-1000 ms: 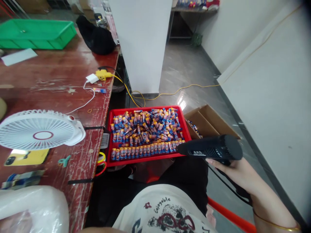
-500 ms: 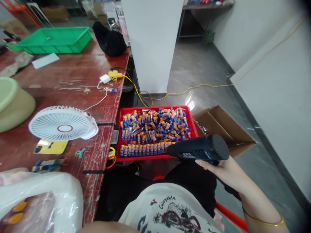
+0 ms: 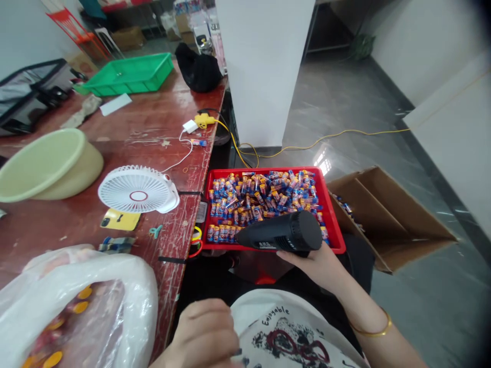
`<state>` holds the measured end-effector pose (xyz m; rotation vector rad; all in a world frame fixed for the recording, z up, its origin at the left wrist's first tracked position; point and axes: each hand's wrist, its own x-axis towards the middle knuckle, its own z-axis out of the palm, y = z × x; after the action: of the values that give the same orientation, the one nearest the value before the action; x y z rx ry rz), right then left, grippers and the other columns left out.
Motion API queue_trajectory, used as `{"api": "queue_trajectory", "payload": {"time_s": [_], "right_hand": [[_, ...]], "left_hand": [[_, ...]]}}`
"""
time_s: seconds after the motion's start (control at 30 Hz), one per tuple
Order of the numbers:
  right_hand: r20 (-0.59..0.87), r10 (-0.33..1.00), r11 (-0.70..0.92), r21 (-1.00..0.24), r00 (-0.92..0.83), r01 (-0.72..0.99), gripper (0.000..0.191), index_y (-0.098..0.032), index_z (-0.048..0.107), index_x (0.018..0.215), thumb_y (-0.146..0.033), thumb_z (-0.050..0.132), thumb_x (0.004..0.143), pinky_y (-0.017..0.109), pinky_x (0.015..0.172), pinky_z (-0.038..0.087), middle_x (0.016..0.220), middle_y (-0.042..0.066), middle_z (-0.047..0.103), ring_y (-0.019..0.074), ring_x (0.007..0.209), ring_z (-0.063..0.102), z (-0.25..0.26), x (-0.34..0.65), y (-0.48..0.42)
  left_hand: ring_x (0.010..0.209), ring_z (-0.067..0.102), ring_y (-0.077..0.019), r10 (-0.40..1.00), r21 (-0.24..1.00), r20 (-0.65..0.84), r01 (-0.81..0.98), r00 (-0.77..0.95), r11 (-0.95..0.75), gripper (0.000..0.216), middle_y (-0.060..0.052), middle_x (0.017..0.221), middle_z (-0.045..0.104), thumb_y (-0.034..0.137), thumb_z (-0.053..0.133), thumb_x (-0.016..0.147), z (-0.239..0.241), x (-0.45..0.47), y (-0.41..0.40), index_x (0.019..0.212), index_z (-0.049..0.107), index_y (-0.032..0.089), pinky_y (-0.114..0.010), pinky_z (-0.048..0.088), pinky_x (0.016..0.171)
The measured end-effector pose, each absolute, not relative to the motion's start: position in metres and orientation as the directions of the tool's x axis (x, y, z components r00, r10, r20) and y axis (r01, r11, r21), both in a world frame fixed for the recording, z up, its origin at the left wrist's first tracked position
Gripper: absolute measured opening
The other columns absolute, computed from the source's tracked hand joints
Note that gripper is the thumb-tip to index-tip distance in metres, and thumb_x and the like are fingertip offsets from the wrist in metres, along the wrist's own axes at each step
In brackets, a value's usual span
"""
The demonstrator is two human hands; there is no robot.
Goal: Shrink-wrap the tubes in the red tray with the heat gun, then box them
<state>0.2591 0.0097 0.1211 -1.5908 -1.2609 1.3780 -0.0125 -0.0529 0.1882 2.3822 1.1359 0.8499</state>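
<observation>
Fingers (image 3: 297, 258) of the right hand (image 3: 318, 266) are wrapped from below around a black heat gun (image 3: 282, 236), closed on its body, with the nozzle end pointing away from the palm toward the person's left. Directly beyond those fingers sits a red tray (image 3: 333, 232) filled with small blue-and-orange wrapped tubes (image 3: 264, 197); a neat row of them lies along the tray's near edge, just under the nozzle, the rest heaped loosely behind. The left hand (image 3: 207, 332) rests low by the person's shirt, fingers curled inward; whether it holds anything cannot be told. To the outside of the right-hand fingers stands an open cardboard box (image 3: 391, 214) on the floor. On the tabletop (image 3: 115, 133) beyond the left hand lie a clear plastic bag (image 3: 84, 301), a white fan (image 3: 138, 189) and a pale basin (image 3: 46, 163).

Judgement: the step in hand appears to be heat treatment of the wrappers, gun poised at the near row. The next move calls for a steady sweep along that row, nozzle kept off the plastic tray wall and off the left hand.
</observation>
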Motion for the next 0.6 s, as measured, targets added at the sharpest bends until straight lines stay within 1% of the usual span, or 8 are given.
{"api": "queue_trajectory", "payload": {"time_s": [0.07,0.13,0.23,0.33,0.4,0.5,0.53,0.6], "right_hand": [[-0.319,0.947,-0.305,-0.932,-0.045,0.196,0.043,-0.020,0.067,0.109,-0.044,0.073,0.073,0.046,0.097,0.052,0.112,0.007,0.071,0.0296,0.106,0.065,0.114,0.248,0.014],[-0.317,0.948,-0.304,-0.933,-0.041,0.195,0.045,-0.020,0.067,0.109,-0.045,0.073,0.072,0.046,0.096,0.052,0.111,0.008,0.071,0.0299,0.107,0.065,0.107,0.239,0.019],[-0.312,0.949,-0.294,-0.923,-0.038,0.248,0.043,-0.020,0.069,0.106,-0.045,0.073,0.072,0.045,0.090,0.055,0.106,0.008,0.073,0.0308,0.103,0.066,0.101,0.230,0.023],[-0.299,0.953,-0.268,-0.910,-0.052,0.317,0.040,-0.021,0.071,0.103,-0.045,0.072,0.072,0.044,0.083,0.058,0.100,0.008,0.074,0.0312,0.097,0.068,0.103,0.235,0.022],[-0.295,0.954,-0.255,-0.890,-0.051,0.378,0.037,-0.023,0.071,0.101,-0.046,0.071,0.072,0.043,0.080,0.059,0.096,0.007,0.075,0.0315,0.093,0.069,0.110,0.245,0.017],[-0.287,0.958,-0.241,-0.842,-0.022,0.482,0.032,-0.025,0.073,0.094,-0.046,0.071,0.071,0.042,0.075,0.059,0.087,0.006,0.075,0.0328,0.089,0.070,0.124,0.261,0.009],[-0.279,0.960,-0.236,-0.825,-0.009,0.513,0.030,-0.025,0.073,0.091,-0.047,0.071,0.071,0.041,0.073,0.059,0.083,0.006,0.075,0.0332,0.087,0.070,0.128,0.264,0.007],[-0.259,0.966,-0.220,-0.805,0.007,0.551,0.028,-0.025,0.073,0.086,-0.047,0.072,0.070,0.039,0.070,0.059,0.078,0.007,0.075,0.0339,0.083,0.071,0.132,0.260,0.008]], "left_hand": [[0.052,0.060,-0.0155,0.712,0.530,0.482,0.477,0.511,-0.701,0.016,0.003,0.059,0.063,0.016,0.053,0.082,0.174,-0.012,-0.034,0.088,0.057,0.030,-0.036,0.058,0.058],[0.047,0.056,-0.0128,0.737,0.521,0.523,0.523,0.428,-0.674,0.027,0.003,0.057,0.061,0.005,0.052,0.078,0.151,-0.017,-0.023,0.096,0.055,0.025,-0.028,0.052,0.050],[0.051,0.058,-0.0109,0.839,0.493,0.433,0.692,0.330,-0.527,0.024,0.003,0.061,0.061,0.006,0.055,0.081,0.105,-0.033,-0.026,0.098,0.058,0.022,-0.023,0.049,0.054],[0.055,0.059,-0.0102,0.935,0.518,0.196,0.778,0.295,-0.355,0.016,0.003,0.063,0.062,0.015,0.053,0.086,0.065,-0.050,-0.037,0.099,0.061,0.021,-0.022,0.049,0.058],[0.060,0.060,-0.0112,0.967,0.521,-0.041,0.831,0.250,-0.193,0.017,0.001,0.068,0.065,0.022,0.049,0.089,0.048,-0.057,-0.040,0.101,0.062,0.021,-0.022,0.048,0.060],[0.067,0.063,-0.0143,0.919,0.421,-0.374,0.906,0.125,0.048,0.021,-0.001,0.077,0.068,0.028,0.046,0.091,0.034,-0.061,-0.038,0.102,0.063,0.022,-0.024,0.045,0.061],[0.068,0.064,-0.0155,0.899,0.387,-0.428,0.918,0.090,0.092,0.021,-0.002,0.079,0.069,0.029,0.047,0.090,0.032,-0.061,-0.037,0.101,0.064,0.022,-0.025,0.044,0.061],[0.069,0.064,-0.0177,0.887,0.356,-0.459,0.926,0.058,0.123,0.021,-0.004,0.078,0.069,0.029,0.048,0.089,0.028,-0.061,-0.033,0.099,0.064,0.021,-0.027,0.043,0.060]]}}
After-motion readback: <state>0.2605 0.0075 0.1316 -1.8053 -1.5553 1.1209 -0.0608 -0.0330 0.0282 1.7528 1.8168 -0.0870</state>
